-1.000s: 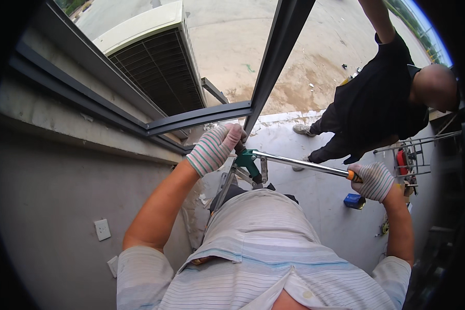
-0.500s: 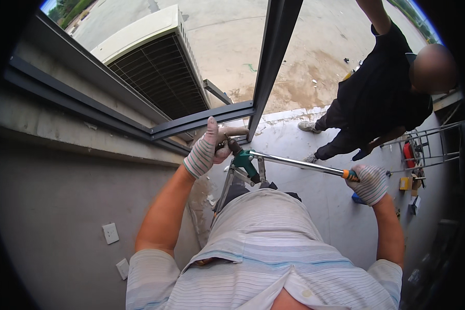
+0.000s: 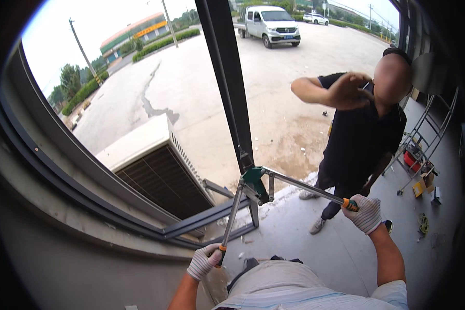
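Note:
A long-handled hand riveter (image 3: 253,182) with a green body spans the space in front of me, its two metal handles spread wide. My left hand (image 3: 202,262), in a striped glove, is closed round the orange-and-black grip of the left handle. Round the grip of the other handle, farther right and higher, my gloved right hand (image 3: 366,213) is closed. The riveter's nose points up against the dark metal post (image 3: 234,93); whether a rivet sits in it is too small to see.
A co-worker (image 3: 364,134) in black stands close on the right, one arm raised. Behind the frame's lower rail (image 3: 204,218) stands an outdoor air-conditioner unit (image 3: 134,142). A ladder (image 3: 423,132), a red item (image 3: 412,161) and small boxes (image 3: 422,187) are at right. A pickup truck (image 3: 270,25) is outside.
My left hand has gone from the riveter's nose to its left handle. The riveter has come up to the post, handles spread. My view has tilted up, and the co-worker has turned with an arm raised.

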Demonstrator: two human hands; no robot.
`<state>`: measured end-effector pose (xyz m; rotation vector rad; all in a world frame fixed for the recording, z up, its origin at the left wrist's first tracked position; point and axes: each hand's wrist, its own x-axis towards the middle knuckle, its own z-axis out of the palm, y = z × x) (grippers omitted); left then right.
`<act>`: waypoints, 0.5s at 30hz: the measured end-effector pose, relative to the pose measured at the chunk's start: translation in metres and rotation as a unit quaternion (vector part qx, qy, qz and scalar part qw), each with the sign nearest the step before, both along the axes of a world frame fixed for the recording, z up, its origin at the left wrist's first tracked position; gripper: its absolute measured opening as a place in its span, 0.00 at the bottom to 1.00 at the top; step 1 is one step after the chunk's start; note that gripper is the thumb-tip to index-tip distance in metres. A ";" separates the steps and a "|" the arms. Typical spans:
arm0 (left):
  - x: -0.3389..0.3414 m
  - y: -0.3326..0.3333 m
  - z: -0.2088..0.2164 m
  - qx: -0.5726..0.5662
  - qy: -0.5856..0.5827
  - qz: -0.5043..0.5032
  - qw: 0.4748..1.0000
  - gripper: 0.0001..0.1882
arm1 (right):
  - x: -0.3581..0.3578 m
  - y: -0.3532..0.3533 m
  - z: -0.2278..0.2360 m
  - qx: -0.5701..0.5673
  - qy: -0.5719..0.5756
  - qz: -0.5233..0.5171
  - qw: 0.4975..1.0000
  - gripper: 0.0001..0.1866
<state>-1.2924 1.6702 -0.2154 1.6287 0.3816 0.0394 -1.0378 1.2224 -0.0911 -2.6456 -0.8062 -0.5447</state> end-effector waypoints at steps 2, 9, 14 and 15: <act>-0.005 0.011 0.023 0.059 0.068 -0.004 0.996 0.27 | 0.010 0.017 0.017 0.067 -0.011 0.013 0.998 0.18; 0.029 0.025 0.113 0.209 -0.085 0.066 0.972 0.17 | 0.048 0.042 0.083 0.180 -0.019 -0.003 0.983 0.17; 0.051 0.042 0.156 0.329 -0.198 0.129 0.914 0.17 | 0.079 0.060 0.130 0.217 -0.077 0.003 0.973 0.18; 0.055 0.044 0.164 0.328 -0.227 0.147 0.905 0.16 | 0.085 0.065 0.139 0.221 -0.090 0.009 0.971 0.19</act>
